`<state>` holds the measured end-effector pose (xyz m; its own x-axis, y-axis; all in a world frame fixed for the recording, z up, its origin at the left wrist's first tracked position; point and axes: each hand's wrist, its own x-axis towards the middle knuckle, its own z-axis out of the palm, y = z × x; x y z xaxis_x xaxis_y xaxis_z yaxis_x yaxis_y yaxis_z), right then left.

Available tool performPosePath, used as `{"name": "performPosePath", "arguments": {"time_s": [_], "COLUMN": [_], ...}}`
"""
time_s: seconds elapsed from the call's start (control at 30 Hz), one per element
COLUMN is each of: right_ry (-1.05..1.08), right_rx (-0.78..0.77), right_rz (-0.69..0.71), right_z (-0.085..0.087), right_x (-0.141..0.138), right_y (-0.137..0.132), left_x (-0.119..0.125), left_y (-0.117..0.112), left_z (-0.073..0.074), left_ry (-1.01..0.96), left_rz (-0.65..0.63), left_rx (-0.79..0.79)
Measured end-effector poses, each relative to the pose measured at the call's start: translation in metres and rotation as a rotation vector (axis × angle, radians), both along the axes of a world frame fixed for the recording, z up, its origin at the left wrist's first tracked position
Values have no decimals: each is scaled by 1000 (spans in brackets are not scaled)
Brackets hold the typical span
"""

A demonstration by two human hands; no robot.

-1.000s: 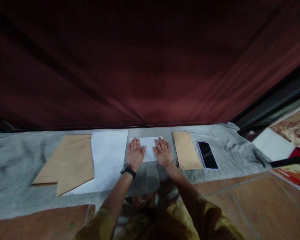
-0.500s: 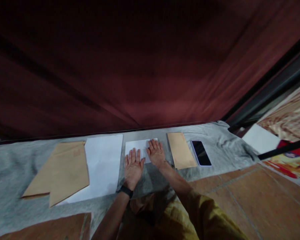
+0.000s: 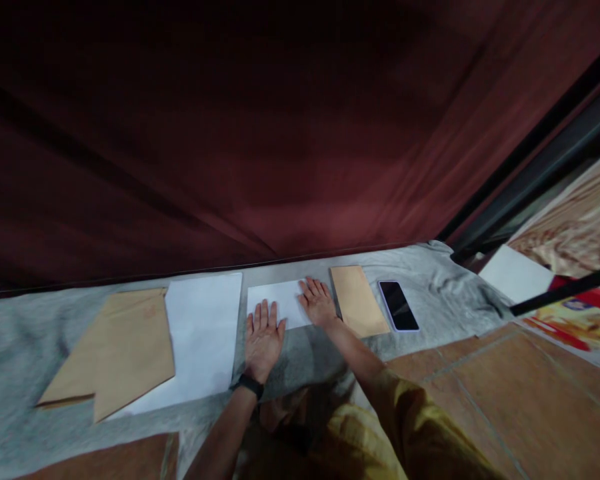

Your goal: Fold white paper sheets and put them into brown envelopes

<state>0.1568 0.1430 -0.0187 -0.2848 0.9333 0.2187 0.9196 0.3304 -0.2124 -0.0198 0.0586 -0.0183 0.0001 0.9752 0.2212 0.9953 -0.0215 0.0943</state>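
A small folded white paper [image 3: 275,298] lies on the grey cloth [image 3: 430,293] in front of me. My left hand [image 3: 263,337] rests flat, fingers stretched, with its fingertips on the paper's near edge and its palm on the cloth; a black band is on that wrist. My right hand [image 3: 319,302] lies flat and open on the paper's right end. A narrow brown envelope [image 3: 358,301] sits just right of that hand.
Left of the folded paper lie a large white sheet [image 3: 200,333] and brown envelopes [image 3: 115,350]. A black phone [image 3: 398,305] lies right of the narrow envelope. A dark red curtain [image 3: 280,133] hangs behind. Brown floor tiles [image 3: 505,400] spread at right.
My left hand has slid back toward me, off most of the folded paper. My right hand has shifted to the paper's right end. The view has turned slightly.
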Motion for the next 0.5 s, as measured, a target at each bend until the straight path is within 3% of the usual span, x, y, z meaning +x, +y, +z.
{"name": "performPosePath", "arguments": {"time_s": [0.23,0.5], "right_ry": [18,59], "right_rx": [-167,-366], "right_rz": [-15,-7], "right_z": [22,46], "right_x": [5,-1], "right_y": [22,69], "left_x": [0,-1], "left_y": [-1,-4], "left_z": [2,6], "left_ry": [-20,-83], "left_rz": [5,-14], "left_rx": [-6,-3]}}
